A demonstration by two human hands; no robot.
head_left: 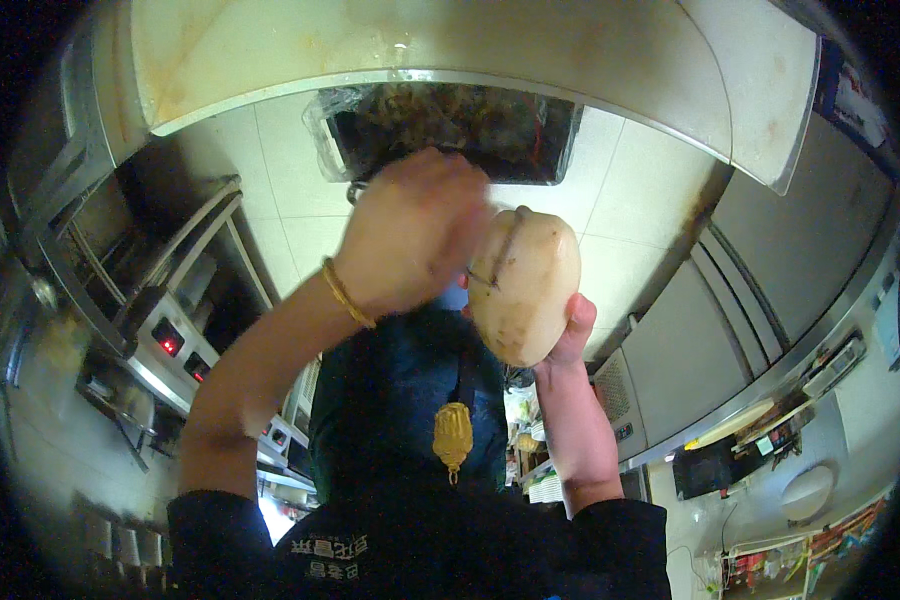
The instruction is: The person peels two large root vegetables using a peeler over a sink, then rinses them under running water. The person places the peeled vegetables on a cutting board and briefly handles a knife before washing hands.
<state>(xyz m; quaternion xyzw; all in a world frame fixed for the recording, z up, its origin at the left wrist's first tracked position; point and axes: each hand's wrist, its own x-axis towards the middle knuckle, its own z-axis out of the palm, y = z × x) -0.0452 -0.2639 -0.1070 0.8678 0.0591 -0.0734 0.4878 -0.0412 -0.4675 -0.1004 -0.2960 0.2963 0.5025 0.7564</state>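
Observation:
My right hand (574, 328) grips a large, pale, mostly peeled potato (530, 290) from below and the right side, holding it up in front of my chest. A few brown spots mark its surface. Against its upper left face lies the narrow dark blade of a peeler (510, 246). My left hand (420, 225) is closed around the peeler and partly smeared by motion; its handle is hidden in the fingers. Beyond both hands, on the floor, stands a black bin (515, 168) lined with a clear plastic bag, with brown scraps inside.
A pale worktop (420, 45) with a metal edge spans the far side above the tiled floor (290, 235). Steel appliances with red displays (168, 338) stand on the left. Grey cabinets (685, 340) line the right. A gold pendant (453, 440) hangs at my chest.

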